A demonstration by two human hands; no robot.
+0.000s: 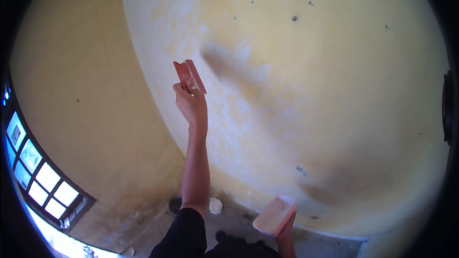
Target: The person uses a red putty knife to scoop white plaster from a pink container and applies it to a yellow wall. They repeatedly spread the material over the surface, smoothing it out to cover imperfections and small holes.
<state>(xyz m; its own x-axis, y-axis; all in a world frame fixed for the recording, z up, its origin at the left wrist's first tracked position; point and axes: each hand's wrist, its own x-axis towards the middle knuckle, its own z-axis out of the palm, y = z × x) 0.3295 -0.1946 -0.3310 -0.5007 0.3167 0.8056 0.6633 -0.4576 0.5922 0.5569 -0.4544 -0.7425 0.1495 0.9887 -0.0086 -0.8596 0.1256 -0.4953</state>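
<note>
In front of a yellow painted wall (363, 95), the left hand (191, 107) holds up a red flat spreader (191, 77) with pale paste on it; its grip is closed around the lower end, and the tool seems apart from the wall. Lower down, the right hand (286, 231) supports a pale pink rectangular container (272, 217) at its side; how tightly this grip is closed, I cannot tell. The work appears to be only partly done: a whitish uneven coat (160, 28) lies along the corner and goes down in cloudy patches, where yellow still shows through. Toward the right, the wall looks mostly uncoated, and several small dark holes (294, 18) there seem left unfilled.
</note>
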